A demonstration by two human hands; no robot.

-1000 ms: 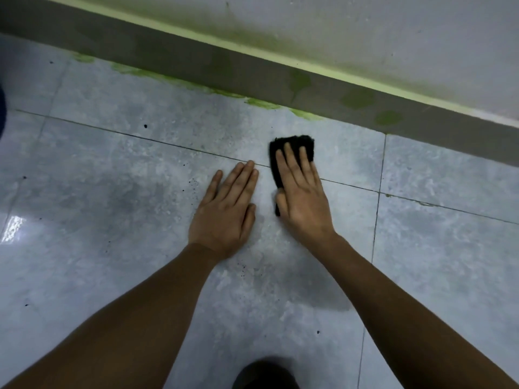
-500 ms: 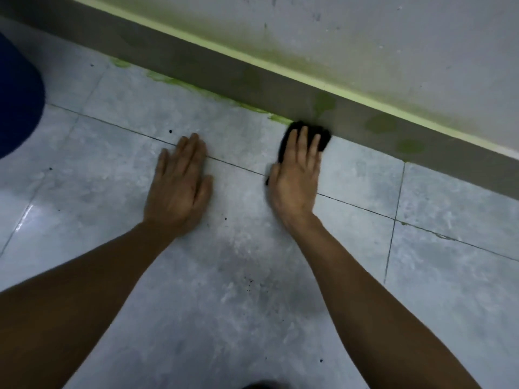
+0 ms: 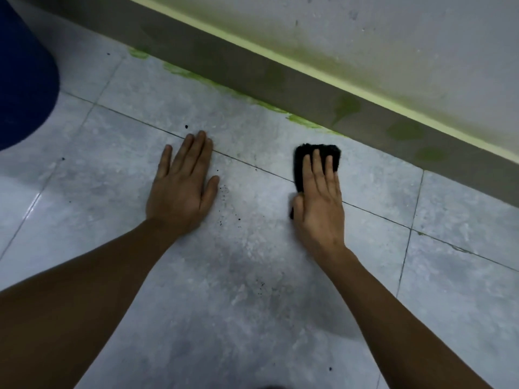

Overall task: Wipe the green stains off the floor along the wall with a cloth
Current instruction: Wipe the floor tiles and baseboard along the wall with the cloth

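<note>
A black cloth (image 3: 300, 161) lies flat on the grey floor tiles (image 3: 252, 276), pressed down under my right hand (image 3: 320, 200), whose fingers are spread over it. The cloth sits a short way in front of the wall, just below the right end of a streak of green stains (image 3: 303, 120) that runs along the floor's edge up to the left (image 3: 179, 71). My left hand (image 3: 182, 189) rests flat on the floor to the left, palm down, fingers apart, holding nothing.
A grey skirting board (image 3: 252, 74) with green blotches (image 3: 345, 106) runs diagonally under a whitish wall (image 3: 393, 37). A dark blue rounded object (image 3: 22, 80) stands at the far left. Small black specks (image 3: 224, 189) lie scattered on the tiles between my hands.
My right hand has drawn the cloth back from the skirting board toward me. A green smear shows where the cloth was. My left hand stays flat on the floor.
</note>
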